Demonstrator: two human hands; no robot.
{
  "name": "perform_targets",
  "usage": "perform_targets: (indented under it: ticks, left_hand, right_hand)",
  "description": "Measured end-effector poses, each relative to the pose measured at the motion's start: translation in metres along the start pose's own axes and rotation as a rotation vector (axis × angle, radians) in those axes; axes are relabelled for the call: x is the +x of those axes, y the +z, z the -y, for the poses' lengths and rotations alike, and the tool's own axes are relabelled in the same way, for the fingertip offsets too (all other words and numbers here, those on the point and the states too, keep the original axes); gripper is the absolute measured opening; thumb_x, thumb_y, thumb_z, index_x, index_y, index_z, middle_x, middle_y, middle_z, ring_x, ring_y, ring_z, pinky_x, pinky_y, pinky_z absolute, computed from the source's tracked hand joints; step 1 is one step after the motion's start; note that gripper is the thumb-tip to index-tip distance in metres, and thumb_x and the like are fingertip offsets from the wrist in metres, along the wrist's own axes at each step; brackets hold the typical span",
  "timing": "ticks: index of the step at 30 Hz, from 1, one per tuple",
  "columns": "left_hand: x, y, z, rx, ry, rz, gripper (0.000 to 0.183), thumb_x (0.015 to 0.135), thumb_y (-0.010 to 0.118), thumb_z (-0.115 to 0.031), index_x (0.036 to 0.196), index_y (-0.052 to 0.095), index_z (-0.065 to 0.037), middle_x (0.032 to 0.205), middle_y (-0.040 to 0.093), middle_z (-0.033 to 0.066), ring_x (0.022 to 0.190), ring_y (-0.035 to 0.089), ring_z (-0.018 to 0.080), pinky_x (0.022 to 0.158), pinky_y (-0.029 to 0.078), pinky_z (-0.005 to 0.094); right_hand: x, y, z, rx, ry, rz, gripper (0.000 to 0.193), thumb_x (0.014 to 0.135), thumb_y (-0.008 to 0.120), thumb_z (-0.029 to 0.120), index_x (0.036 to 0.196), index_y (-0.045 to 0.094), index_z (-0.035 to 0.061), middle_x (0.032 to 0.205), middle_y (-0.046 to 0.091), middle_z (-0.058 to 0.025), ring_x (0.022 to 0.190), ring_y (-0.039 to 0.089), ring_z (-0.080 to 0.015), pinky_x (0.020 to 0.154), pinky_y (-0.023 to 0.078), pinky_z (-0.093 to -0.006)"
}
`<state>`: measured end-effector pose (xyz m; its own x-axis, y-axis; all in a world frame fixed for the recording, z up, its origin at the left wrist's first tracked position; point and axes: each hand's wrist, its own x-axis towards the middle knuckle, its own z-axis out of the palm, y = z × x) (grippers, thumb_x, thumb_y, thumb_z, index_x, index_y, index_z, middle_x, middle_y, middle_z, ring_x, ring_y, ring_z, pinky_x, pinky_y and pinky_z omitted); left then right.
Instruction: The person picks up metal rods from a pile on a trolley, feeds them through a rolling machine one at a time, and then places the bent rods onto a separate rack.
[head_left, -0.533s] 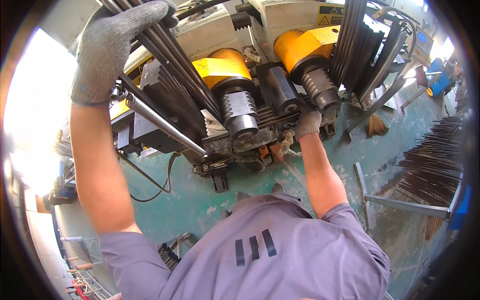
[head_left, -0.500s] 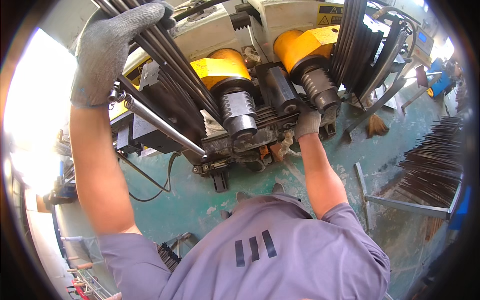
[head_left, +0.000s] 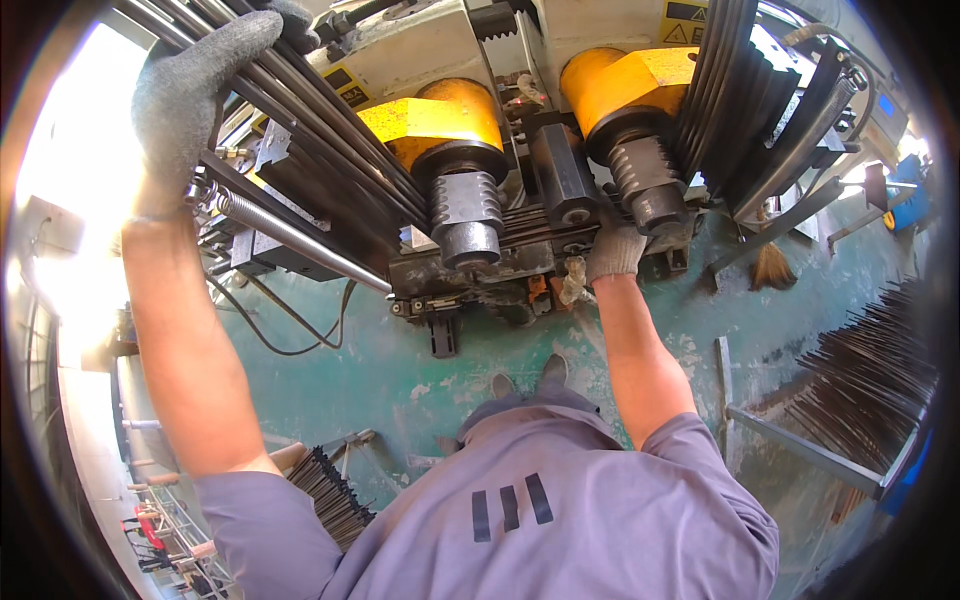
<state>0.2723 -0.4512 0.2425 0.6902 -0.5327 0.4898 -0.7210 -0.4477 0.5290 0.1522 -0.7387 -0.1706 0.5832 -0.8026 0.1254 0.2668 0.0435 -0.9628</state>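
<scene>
My left hand [head_left: 182,115], in a grey work glove, is raised at the upper left with its fingers wrapped over a bundle of long dark metal rods [head_left: 325,135]. The rods slant down toward the machine's left ribbed metal cylinder [head_left: 467,215]. A coil spring [head_left: 245,212] lies just below that wrist. My right hand [head_left: 616,252], also gloved, reaches in under the machine's front, between the dark central block [head_left: 563,172] and the right ribbed cylinder [head_left: 648,187]. Its fingers are hidden behind these parts. Several rods [head_left: 525,228] lie crosswise beside it.
Two yellow housings [head_left: 440,120] carry the cylinders. More upright rods [head_left: 716,90] lean at the right of the machine. A broom head [head_left: 771,268] stands on the green floor [head_left: 440,400]. Heaped rods [head_left: 868,375] rest on a metal frame [head_left: 805,450] at right; another rod bundle [head_left: 335,490] is lower left.
The view has tilted slightly, showing more of my shoes and the rods at lower left. My left hand stays on its rods, and my right hand stays by the central block.
</scene>
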Motion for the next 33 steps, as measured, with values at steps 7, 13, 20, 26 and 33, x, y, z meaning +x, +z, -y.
perform_targets:
  ticks: [7, 13, 20, 26, 33]
  left_hand:
    - [-0.006, 0.017, -0.033, -0.033, -0.036, -0.032, 0.057, 0.090, 0.076, -0.038, 0.133, 0.066, -0.002, 0.109, 0.077, 0.0131, 0.101, 0.075, 0.0228, 0.101, 0.057, 0.0393]
    - [-0.011, 0.024, -0.045, -0.007, -0.025, -0.126, 0.037, 0.097, 0.069, -0.009, 0.131, 0.064, 0.006, 0.106, 0.079, 0.0168, 0.093, 0.078, 0.0248, 0.089, 0.064, 0.0343]
    - [-0.023, -0.009, -0.035, 0.073, -0.026, -0.110, 0.036, 0.097, 0.072, -0.019, 0.127, 0.069, 0.002, 0.109, 0.079, 0.0120, 0.101, 0.075, 0.0200, 0.101, 0.056, 0.0335]
    - [-0.141, 0.003, -0.112, -0.148, -0.177, -0.249, 0.029, 0.104, 0.062, -0.020, 0.115, 0.075, 0.004, 0.112, 0.073, 0.0114, 0.107, 0.068, 0.0196, 0.100, 0.048, 0.0336]
    - [-0.306, 0.118, -0.143, -0.516, -0.062, -0.129, 0.040, 0.092, 0.062, -0.015, 0.128, 0.060, 0.003, 0.095, 0.066, 0.0132, 0.095, 0.066, 0.0242, 0.088, 0.056, 0.0395]
  right_hand:
    - [-0.003, 0.000, 0.015, 0.132, 0.189, -0.025, 0.031, 0.088, 0.078, 0.002, 0.117, 0.069, -0.0035, 0.112, 0.074, -0.0093, 0.102, 0.068, -0.0203, 0.092, 0.053, -0.0360]
    - [-0.003, 0.006, 0.014, 0.161, 0.178, -0.067, 0.029, 0.090, 0.077, 0.005, 0.117, 0.069, -0.0031, 0.114, 0.074, -0.0108, 0.104, 0.068, -0.0235, 0.093, 0.052, -0.0382]
    - [-0.017, 0.013, 0.027, 0.371, 0.289, -0.078, 0.034, 0.092, 0.076, 0.005, 0.124, 0.068, -0.0013, 0.114, 0.073, -0.0077, 0.100, 0.066, -0.0202, 0.090, 0.051, -0.0370]
    - [-0.093, -0.084, 0.091, 0.270, 0.248, -0.206, 0.026, 0.091, 0.077, 0.007, 0.115, 0.072, -0.0023, 0.105, 0.076, -0.0031, 0.096, 0.066, -0.0155, 0.089, 0.053, -0.0350]
    - [-0.186, -0.337, 0.110, 0.126, 0.169, -0.344, 0.008, 0.098, 0.070, 0.003, 0.105, 0.067, 0.0034, 0.089, 0.070, -0.0020, 0.078, 0.067, -0.0144, 0.071, 0.055, -0.0311]
